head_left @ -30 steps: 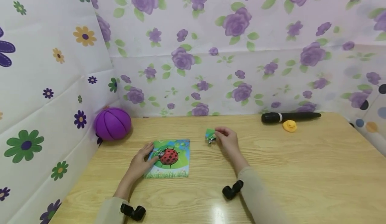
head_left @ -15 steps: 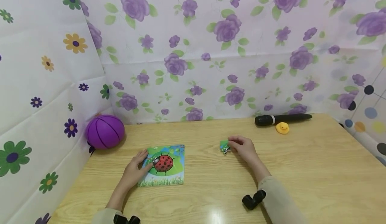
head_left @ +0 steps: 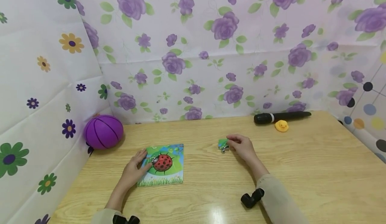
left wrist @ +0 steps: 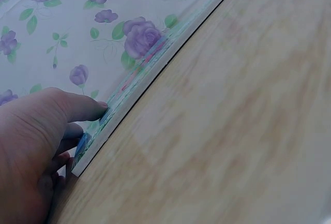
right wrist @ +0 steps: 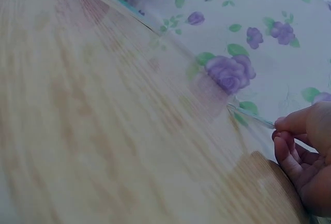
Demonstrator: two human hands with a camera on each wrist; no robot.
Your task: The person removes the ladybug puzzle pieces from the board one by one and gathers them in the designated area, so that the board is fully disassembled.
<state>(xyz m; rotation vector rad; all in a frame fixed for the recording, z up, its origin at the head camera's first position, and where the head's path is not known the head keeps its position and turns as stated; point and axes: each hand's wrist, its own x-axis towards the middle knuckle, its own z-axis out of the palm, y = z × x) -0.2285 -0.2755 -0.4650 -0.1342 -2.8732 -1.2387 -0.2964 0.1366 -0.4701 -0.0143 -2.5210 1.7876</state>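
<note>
Ladybird puzzle board (head_left: 162,165), flat on the wooden table (head_left: 301,170), looks thin, stiff and light, best taken by its edges; the left hand (head_left: 132,173) rests relaxed fingers on its left edge. Farther right, the right hand (head_left: 243,147) pinches a small green puzzle piece (head_left: 223,144), likely light and easily dropped. Wrist views show both edge-on; only the head view shows the picture, purple ball (head_left: 103,131), rubber duck (head_left: 281,126) and microphone (head_left: 280,116).

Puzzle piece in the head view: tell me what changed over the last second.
The right hand, pinching the small green piece, carried it right, away from the ladybird puzzle board. Its grip did not change. The left hand stayed resting on the board's left edge; ball, microphone and duck stayed put.
</note>
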